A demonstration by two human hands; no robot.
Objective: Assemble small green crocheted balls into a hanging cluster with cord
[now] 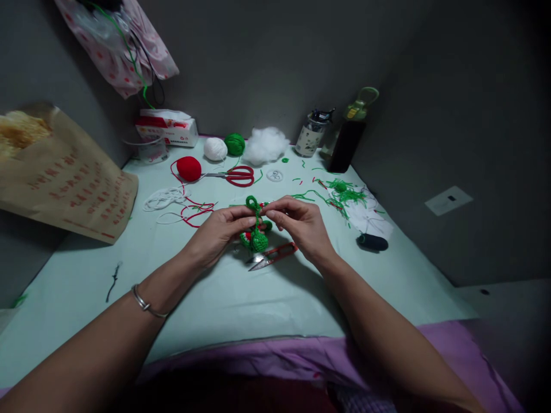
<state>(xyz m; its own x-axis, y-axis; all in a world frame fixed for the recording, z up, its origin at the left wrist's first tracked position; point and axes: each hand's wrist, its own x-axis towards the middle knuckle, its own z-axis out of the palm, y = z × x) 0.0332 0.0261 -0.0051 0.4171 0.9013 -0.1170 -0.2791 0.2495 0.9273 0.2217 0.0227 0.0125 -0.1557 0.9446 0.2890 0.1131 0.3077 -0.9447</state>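
Observation:
A small green crocheted piece [259,240] with red and white parts and a loop at its top hangs between my hands above the table. My left hand [221,232] pinches it from the left, thumb and fingers closed near the base of the loop. From the right, my right hand [301,223] has its thumb and forefinger pressed together beside the loop; whatever lies between those fingertips is too small to make out. Orange-handled thread snips [279,253] lie on the table just below the piece, blades pointing left.
Behind are red yarn [189,168], red scissors [240,176], white yarn [215,149], green yarn [235,144] and stuffing [266,145]. A jar [309,137] and bottle [348,137] stand back right. Green scraps [350,195] lie right, a paper bag [73,178] left.

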